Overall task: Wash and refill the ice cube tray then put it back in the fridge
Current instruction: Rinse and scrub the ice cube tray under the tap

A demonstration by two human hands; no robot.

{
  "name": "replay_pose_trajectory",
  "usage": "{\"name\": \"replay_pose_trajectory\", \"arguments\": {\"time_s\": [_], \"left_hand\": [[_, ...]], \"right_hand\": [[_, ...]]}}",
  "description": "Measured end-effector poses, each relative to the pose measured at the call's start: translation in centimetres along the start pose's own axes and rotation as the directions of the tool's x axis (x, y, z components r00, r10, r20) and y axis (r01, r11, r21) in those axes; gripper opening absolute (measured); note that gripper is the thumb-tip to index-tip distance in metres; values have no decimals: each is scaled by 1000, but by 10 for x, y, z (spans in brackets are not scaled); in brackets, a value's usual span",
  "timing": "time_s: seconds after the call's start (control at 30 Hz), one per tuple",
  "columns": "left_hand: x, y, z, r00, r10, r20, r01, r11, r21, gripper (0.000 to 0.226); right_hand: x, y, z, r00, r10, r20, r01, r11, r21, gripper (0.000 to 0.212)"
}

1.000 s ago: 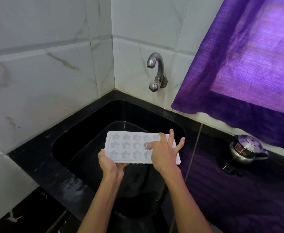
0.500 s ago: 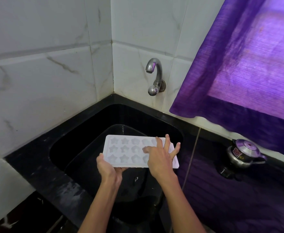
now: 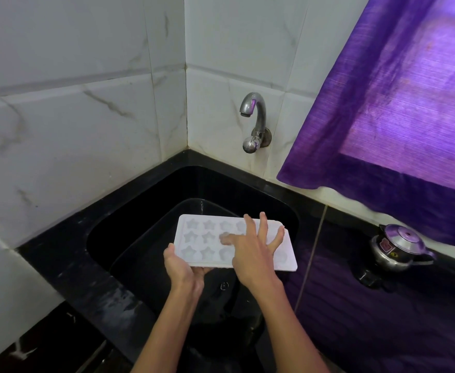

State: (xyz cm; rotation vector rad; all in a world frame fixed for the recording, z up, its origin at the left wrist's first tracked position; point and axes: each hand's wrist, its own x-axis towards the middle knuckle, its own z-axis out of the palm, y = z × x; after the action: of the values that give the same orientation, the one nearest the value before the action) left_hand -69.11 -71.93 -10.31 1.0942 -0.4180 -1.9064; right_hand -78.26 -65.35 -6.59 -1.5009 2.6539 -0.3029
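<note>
White marbled wall tiles meet in a corner above a black stone tabletop [image 3: 59,267] with a black sink [image 3: 129,224] sunk into it. A wall tap [image 3: 253,122] sits over the far rim of the sink; no water can be seen running from it. A purple curtain [image 3: 398,109] hangs at right, and a small steel pressure cooker [image 3: 398,246] stands on the tabletop below it, well apart from the sink.

The white ice cube tray [image 3: 237,242] is held roughly level over the sink basin, cavities up, with star and flower shapes in 3 rows. The left hand [image 3: 183,267] grips its near left edge, thumb on top and fingers curled under. The right hand [image 3: 253,254] is spread over the tray's middle, its index finger pressed down into a cavity of the middle row and the other fingers fanned above the tray. That fingertip is blurred, which suggests rubbing.

Judged progress: the tray is out of the fridge and at the sink, so the fetching part is done. The wash step appears to be under way, cavity by cavity. Whether the cavities hold water or are wet cannot be told. Left to do: finish the scrub, rinse, refill under the tap, carry the tray level back to the fridge. No fridge is in view.
</note>
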Motion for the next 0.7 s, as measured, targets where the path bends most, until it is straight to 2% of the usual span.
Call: {"name": "replay_pose_trajectory", "arguments": {"time_s": [0.3, 0.43, 0.7], "left_hand": [[-5, -4, 0, 1000, -12, 7, 12, 1000, -3, 53], [-5, -3, -2, 1000, -8, 12, 8, 1000, -11, 53], [-7, -2, -3, 1000, -11, 8, 11, 1000, -28, 52]], "right_hand": [[-2, -3, -1, 999, 17, 37, -15, 999, -35, 59], [-4, -2, -1, 999, -3, 43, 5, 1000, -29, 64], [-3, -5, 1, 999, 15, 32, -14, 1000, -21, 62]]}}
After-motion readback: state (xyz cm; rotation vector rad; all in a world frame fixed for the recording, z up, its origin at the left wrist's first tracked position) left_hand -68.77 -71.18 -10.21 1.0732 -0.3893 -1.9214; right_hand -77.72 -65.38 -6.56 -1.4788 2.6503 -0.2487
